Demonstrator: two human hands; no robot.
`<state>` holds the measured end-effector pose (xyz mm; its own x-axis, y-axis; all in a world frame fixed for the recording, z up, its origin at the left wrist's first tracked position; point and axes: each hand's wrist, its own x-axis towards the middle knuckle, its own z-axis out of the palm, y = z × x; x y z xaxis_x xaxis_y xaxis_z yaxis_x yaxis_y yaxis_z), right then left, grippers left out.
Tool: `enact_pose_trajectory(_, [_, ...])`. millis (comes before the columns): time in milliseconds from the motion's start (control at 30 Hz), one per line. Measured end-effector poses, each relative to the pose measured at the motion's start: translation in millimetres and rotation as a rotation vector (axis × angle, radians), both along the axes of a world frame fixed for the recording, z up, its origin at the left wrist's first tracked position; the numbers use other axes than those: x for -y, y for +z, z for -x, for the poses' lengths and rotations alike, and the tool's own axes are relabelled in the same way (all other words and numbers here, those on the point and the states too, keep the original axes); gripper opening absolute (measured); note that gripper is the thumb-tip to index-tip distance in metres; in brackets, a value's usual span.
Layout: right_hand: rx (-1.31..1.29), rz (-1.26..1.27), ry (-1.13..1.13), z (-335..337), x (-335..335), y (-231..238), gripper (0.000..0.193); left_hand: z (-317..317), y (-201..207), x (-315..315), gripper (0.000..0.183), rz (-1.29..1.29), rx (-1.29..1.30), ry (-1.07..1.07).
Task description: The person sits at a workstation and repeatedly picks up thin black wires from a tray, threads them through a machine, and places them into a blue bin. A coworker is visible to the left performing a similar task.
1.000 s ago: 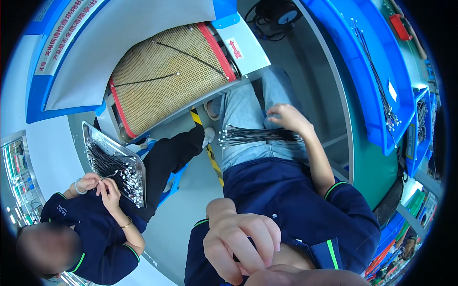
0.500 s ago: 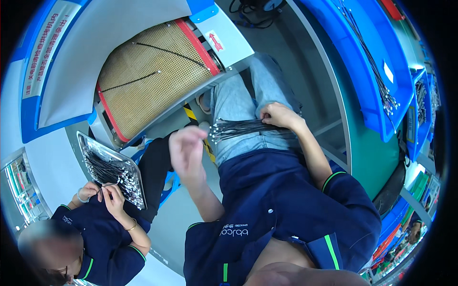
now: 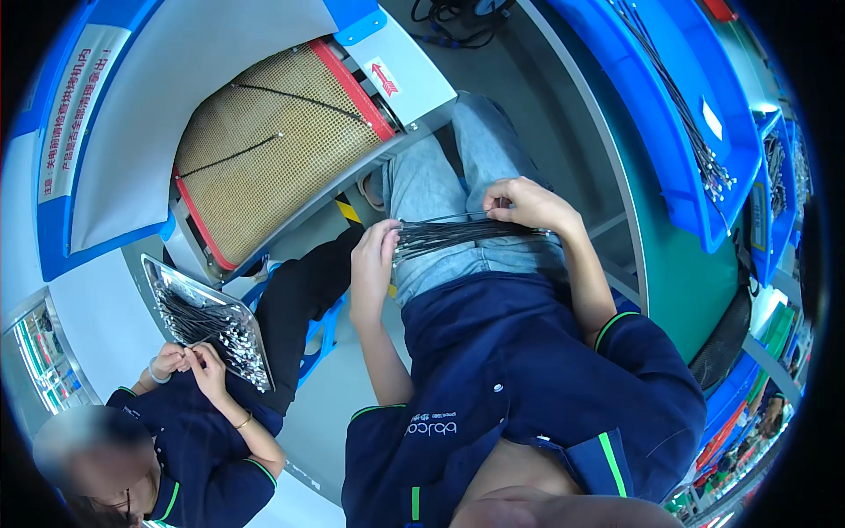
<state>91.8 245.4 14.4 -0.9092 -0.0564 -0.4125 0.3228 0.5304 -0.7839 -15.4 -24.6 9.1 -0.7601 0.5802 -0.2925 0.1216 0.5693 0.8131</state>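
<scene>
"Silver tray (image 3: 202, 286) on the far left: what's in it?"

"Black cables with white ends (image 3: 189, 317). The co-worker's hands (image 3: 204, 370) meet by its lower-left edge, fingertips together."

"And on the mesh belt (image 3: 255, 189)?"

"Two black cables (image 3: 246, 150): one reaches from near the top edge toward the red right border, the other from the left edge to about the middle."

"What about the seated person's left hand (image 3: 377, 248)?"

"Fingers curled at the left end of the cable bundle (image 3: 453, 235), which lies across the thighs (image 3: 431, 167). Whether it grips anything, I can't tell."

"The right hand (image 3: 532, 207)?"

"Thumb and fingertips pinch a single black cable (image 3: 444, 216), stretched leftward along the bundle's upper edge."

"And the blue bin (image 3: 651, 141), right?"

"More cables (image 3: 695, 145) run lengthwise, white ends near its lower edge."
</scene>
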Motion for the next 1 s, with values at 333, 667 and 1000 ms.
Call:
enact_pose_trajectory(333, [-0.079, 0.058, 0.021, 13.3, 22.6, 1.6, 0.022, -4.1, 5.2, -16.3, 0.013, 0.042, -0.159, -0.070])
enact_pose_trajectory(667, [-0.322, 0.181, -0.038, 21.0, 59.4, -1.5, 0.024, -8.4, 21.1, -24.1, 0.013, 0.053, -0.233, -0.161])
enact_pose_trajectory(1000, [-0.448, 0.174, -0.093, 22.0, 64.0, 2.9, 0.016, -9.6, 23.9, -21.5, 0.029, -0.084, -0.243, -0.086])
